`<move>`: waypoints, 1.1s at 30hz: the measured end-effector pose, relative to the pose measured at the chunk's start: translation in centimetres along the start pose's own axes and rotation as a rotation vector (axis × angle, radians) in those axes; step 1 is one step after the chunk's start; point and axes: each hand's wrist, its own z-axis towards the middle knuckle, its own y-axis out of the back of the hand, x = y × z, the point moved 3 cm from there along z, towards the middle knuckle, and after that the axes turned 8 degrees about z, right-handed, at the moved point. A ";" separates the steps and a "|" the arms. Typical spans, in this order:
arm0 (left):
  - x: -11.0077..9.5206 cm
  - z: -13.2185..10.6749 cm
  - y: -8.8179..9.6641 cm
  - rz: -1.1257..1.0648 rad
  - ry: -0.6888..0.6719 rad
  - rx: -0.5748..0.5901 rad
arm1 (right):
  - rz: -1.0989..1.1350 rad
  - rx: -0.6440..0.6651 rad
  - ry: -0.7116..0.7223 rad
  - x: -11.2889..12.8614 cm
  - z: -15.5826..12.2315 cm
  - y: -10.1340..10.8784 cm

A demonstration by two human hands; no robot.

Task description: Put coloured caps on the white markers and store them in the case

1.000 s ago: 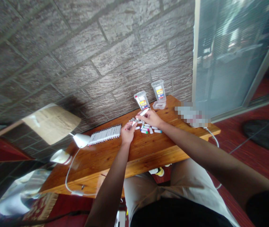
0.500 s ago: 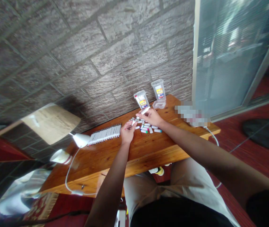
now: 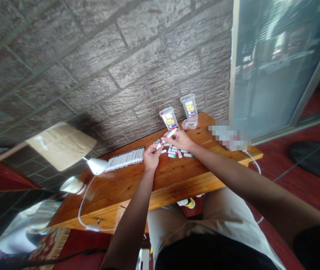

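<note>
Pens (image 3: 125,159) lined at nine o'clock, pieces (image 3: 179,154) yet loose at three; your left hand (image 3: 151,159) pinches perhaps a cap (image 3: 158,146), right hand (image 3: 182,140) a marker (image 3: 172,133).

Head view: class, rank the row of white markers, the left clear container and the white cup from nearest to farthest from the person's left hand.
1. Row of white markers: just left of the left hand.
2. Left clear container: beyond the hand, slightly right.
3. White cup: well off to the left.
</note>
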 end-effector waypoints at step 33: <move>-0.3 0.0 -0.2 -0.026 0.009 0.009 | -0.004 -0.092 -0.019 0.5 -0.1 0.3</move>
